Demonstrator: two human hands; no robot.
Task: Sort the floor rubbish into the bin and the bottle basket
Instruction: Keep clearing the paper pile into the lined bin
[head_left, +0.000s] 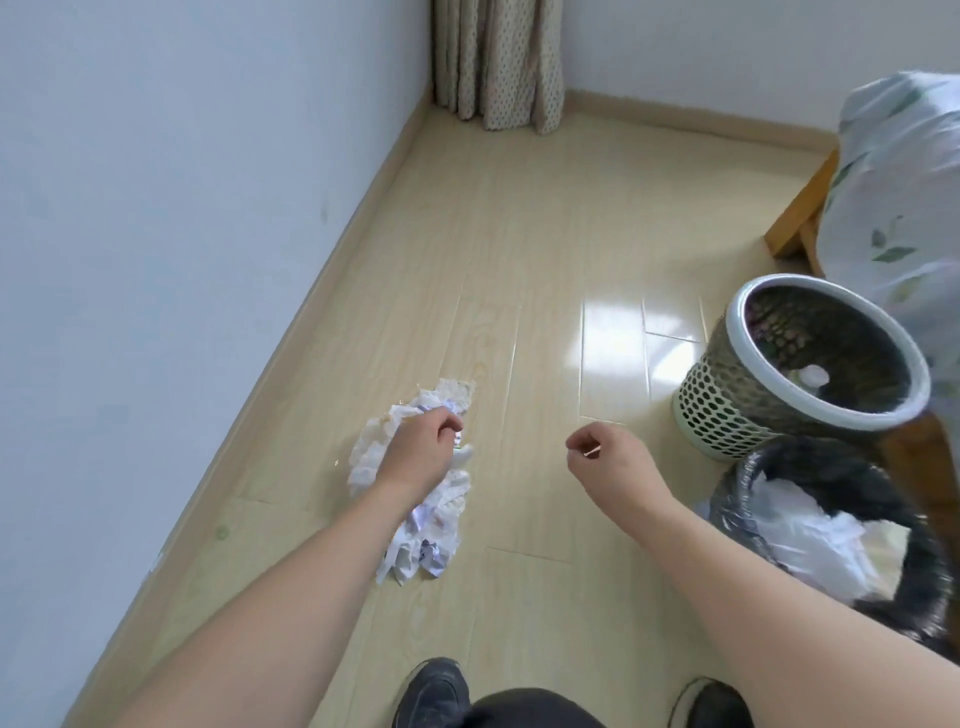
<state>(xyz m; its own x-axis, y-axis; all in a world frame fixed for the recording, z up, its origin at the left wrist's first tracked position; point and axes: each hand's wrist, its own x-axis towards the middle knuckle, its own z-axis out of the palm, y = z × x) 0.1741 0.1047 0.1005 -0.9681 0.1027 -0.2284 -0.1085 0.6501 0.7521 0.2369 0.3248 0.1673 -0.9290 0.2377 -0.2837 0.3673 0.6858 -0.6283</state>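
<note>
A heap of crumpled white paper and wrappers (363, 457) lies on the pale wood floor left of centre. My left hand (421, 447) is down on the heap, its fingers curled into the paper. My right hand (602, 457) hovers above bare floor to the right, fingers loosely curled, holding nothing. At the right stands a perforated green basket (727, 415) with a pale rim, a white item at its bottom. Just in front of the basket sits a bin lined with a black bag (748, 493), with white paper inside.
A blue-grey wall with a skirting board runs along the left. A curtain (498, 62) hangs in the far corner. Wooden furniture under a floral cloth (904, 208) stands at the right, beside the basket. My two dark shoes (436, 691) show at the bottom edge.
</note>
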